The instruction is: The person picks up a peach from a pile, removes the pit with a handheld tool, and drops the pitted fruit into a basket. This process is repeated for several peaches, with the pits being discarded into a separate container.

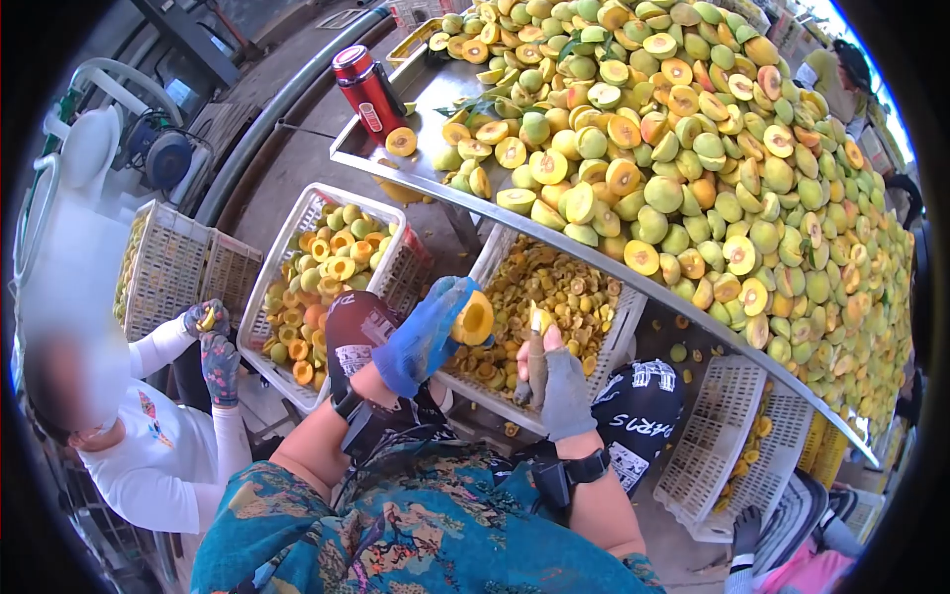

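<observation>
Our left grip (421, 342) cups a fruit half (474, 319), hollow toward the tool (537, 368) our right grip (564, 384) clasps, over the crate (625, 322), presumably so scraps (544, 277) collect there.

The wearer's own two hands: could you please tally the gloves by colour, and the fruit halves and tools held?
Blue glove: 1
Grey glove: 1
Fruit half in the left hand: 1
Slim tool in the right hand: 1
Total: 4
</observation>
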Available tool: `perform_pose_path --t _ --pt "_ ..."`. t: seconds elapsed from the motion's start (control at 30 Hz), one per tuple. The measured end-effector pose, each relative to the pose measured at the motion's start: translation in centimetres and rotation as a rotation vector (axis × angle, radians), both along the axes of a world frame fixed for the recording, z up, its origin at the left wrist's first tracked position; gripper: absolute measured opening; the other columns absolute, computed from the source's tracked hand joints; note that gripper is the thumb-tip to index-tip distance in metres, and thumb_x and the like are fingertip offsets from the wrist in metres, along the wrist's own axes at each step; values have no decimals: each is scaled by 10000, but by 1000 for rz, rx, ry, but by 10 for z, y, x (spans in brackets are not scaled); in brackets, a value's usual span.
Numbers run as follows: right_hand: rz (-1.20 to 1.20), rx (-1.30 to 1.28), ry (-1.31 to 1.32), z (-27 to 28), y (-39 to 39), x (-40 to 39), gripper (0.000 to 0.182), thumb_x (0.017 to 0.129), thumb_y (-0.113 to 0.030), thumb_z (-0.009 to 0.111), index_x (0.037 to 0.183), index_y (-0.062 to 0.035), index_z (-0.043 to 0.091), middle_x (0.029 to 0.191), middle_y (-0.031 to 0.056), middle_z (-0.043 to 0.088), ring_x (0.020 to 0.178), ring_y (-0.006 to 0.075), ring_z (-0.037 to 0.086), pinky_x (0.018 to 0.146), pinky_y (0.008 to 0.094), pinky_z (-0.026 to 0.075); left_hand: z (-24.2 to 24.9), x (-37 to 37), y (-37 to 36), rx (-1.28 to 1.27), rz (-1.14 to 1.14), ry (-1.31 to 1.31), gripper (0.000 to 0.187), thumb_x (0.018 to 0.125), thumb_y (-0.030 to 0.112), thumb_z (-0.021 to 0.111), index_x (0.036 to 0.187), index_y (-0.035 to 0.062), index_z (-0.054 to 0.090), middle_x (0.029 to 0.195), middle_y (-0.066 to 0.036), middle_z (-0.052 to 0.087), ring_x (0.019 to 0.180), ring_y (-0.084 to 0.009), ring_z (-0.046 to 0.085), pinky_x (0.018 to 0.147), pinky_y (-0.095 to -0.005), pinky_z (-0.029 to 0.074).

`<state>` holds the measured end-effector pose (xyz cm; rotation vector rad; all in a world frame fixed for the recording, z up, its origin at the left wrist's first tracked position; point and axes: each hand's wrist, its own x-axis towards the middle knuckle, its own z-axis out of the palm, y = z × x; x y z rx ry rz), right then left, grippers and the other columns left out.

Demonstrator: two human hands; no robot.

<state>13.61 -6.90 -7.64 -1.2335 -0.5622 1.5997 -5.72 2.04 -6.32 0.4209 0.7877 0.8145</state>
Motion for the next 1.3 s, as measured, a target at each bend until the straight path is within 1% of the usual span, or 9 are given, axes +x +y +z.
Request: perform_pose_path --t 0.03,0.1,0.2,0.3,0.4,0.63,0.87,1.13,1.3 --pt "-34 -30 31 -5 1 0 526 988 -523 418 782 -61 563 636 24 513 573 111 490 508 248 387 7 -1 -5 0 4 1 431 838 60 684 1234 37 513 1167 -101 555 1099 -293 558 958 -359 456" --pt "-90 -18 43 -9 0 -5 516 989 -516 415 784 -63 554 646 29 515 583 111 487 522 246 392 16 -3 -17 880 -194 765 330 937 123 589 1248 48 510 1183 -66 543 1124 -232 545 972 -337 449" --pt "-106 26 -21 -21 -5 -11 457 994 -473 442 877 -49 567 706 48 546 631 113 502 586 247 417 11 1 -13 237 -59 403 287 1000 197 508 1254 63 511 1190 -38 527 1119 -156 530 979 -304 432" --pt "-28 349 -647 -8 -9 -28 355 999 -348 501 1023 -2 575 832 103 610 726 240 581 677 344 468 22 -4 -21 600 -190 721 286 1014 236 498 1252 77 509 1168 -27 526 1103 -101 513 975 -269 413" --pt "60 403 -904 7 -10 -34 351 962 -363 549 1064 -28 575 922 225 636 817 409 624 724 443 497 33 -3 -27 317 -113 543 260 1013 226 501 1236 93 516 1147 -14 536 1085 -96 511 973 -250 395" --pt "61 485 -1103 25 -15 -54 289 949 -294 586 1020 -14 578 862 224 628 823 437 605 697 456 486 26 -13 -41 539 -7 686 221 988 298 544 990 82 495 799 8 459 726 -62 423 642 -253 410" --pt "65 385 -1232 -22 -4 -32 341 930 -387 570 1007 -54 571 891 211 643 828 414 629 689 496 493 67 -26 -67 582 57 399 186 991 242 535 997 61 493 850 3 472 762 -64 436 666 -244 415" --pt "148 150 -1135 -17 -6 -22 576 967 -460 482 1208 56 569 1086 326 615 1043 469 586 906 469 464 90 -170 -4 1313 79 2224 349 851 349 680 993 38 609 1025 -173 579 897 -360 564 778 -448 461" --pt "191 184 -1042 -20 -3 -22 457 947 -457 508 1055 -19 582 945 288 629 913 481 589 776 521 467 107 -120 62 1256 -57 1886 323 911 319 618 1081 45 647 1146 -176 590 1071 -365 580 927 -429 457"
